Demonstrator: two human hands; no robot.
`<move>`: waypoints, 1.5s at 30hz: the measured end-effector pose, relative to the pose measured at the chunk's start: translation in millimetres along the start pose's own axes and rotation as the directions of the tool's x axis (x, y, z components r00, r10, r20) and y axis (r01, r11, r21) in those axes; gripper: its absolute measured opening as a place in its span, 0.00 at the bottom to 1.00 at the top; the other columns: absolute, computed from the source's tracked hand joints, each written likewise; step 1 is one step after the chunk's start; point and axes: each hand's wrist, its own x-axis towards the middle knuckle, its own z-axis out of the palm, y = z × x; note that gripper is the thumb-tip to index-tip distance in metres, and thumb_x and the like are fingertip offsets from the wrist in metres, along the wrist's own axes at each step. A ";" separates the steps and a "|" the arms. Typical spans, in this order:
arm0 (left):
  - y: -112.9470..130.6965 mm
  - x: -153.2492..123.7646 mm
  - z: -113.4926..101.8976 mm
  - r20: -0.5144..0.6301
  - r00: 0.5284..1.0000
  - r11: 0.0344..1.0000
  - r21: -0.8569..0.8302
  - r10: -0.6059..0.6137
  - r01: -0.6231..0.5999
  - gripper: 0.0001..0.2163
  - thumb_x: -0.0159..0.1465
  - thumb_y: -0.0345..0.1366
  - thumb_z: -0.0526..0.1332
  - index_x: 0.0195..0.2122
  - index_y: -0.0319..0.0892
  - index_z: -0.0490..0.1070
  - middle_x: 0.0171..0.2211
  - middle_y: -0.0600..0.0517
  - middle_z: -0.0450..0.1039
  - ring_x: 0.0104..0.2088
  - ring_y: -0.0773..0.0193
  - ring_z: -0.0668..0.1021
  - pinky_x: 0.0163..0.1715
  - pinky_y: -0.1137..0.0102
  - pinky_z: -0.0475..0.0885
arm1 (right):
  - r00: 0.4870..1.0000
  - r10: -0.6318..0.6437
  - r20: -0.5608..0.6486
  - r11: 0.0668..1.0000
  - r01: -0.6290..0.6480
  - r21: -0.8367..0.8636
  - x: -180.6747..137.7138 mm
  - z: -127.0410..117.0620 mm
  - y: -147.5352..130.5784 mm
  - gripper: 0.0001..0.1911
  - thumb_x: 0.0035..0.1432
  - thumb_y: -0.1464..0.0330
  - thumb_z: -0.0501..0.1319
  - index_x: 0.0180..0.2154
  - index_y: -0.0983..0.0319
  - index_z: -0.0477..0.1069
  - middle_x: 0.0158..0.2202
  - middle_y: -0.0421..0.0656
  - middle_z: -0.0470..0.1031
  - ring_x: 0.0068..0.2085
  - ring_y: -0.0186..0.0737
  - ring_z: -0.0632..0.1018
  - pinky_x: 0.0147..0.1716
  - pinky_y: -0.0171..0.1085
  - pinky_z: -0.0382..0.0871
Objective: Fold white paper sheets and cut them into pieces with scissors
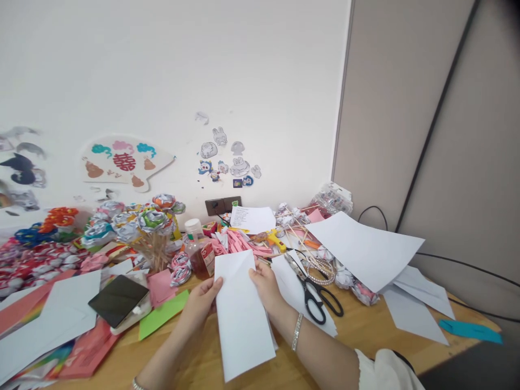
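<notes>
only one sign is legible: red double-happiness character 囍 (pixel 124 162) on the fan-shaped cutout (pixel 105 160), stuck to the wall (pixel 284 81). printed sheet (pixel 252 219) at back of counter (pixel 357 325): heading plus lines, too small to read. bottle (pixel 197 259) has a red label (pixel 208 259), unreadable. red packet (pixel 83 352), lower left: print too faint.

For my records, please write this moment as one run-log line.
left hand: holds white paper, left edge | right hand: holds same paper, right edge | nearby: scissors, bottle, green paper
</notes>
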 end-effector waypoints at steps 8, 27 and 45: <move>-5.5 -2.9 6.3 0.076 0.996 0.999 -0.013 -0.048 0.049 0.17 0.46 0.48 0.65 0.27 0.39 0.70 0.20 0.54 0.75 0.21 0.66 0.74 0.23 0.73 0.68 | 0.999 -0.007 -0.051 1.000 0.009 0.029 2.0 -1.9 -4.0 0.10 0.41 0.66 0.59 0.30 0.63 0.68 0.24 0.38 0.73 0.25 0.37 0.72 0.27 0.35 0.65; -3.8 -9.6 8.8 0.300 0.951 0.996 0.072 -0.077 0.058 0.19 0.47 0.47 0.65 0.34 0.38 0.71 0.27 0.50 0.77 0.28 0.60 0.77 0.29 0.69 0.70 | 0.995 -0.090 -0.050 0.996 0.090 -0.010 3.9 -4.2 -20.7 0.10 0.47 0.65 0.58 0.35 0.61 0.65 0.28 0.40 0.74 0.28 0.38 0.73 0.28 0.35 0.67; -2.2 -21.2 13.3 0.470 0.864 0.953 0.299 -0.183 0.039 0.17 0.52 0.49 0.61 0.32 0.40 0.64 0.21 0.50 0.77 0.17 0.64 0.76 0.14 0.76 0.63 | 0.971 -0.230 -0.068 0.973 0.227 -0.044 11.9 -14.5 -33.5 0.12 0.50 0.64 0.58 0.38 0.61 0.65 0.31 0.42 0.74 0.33 0.40 0.74 0.32 0.36 0.67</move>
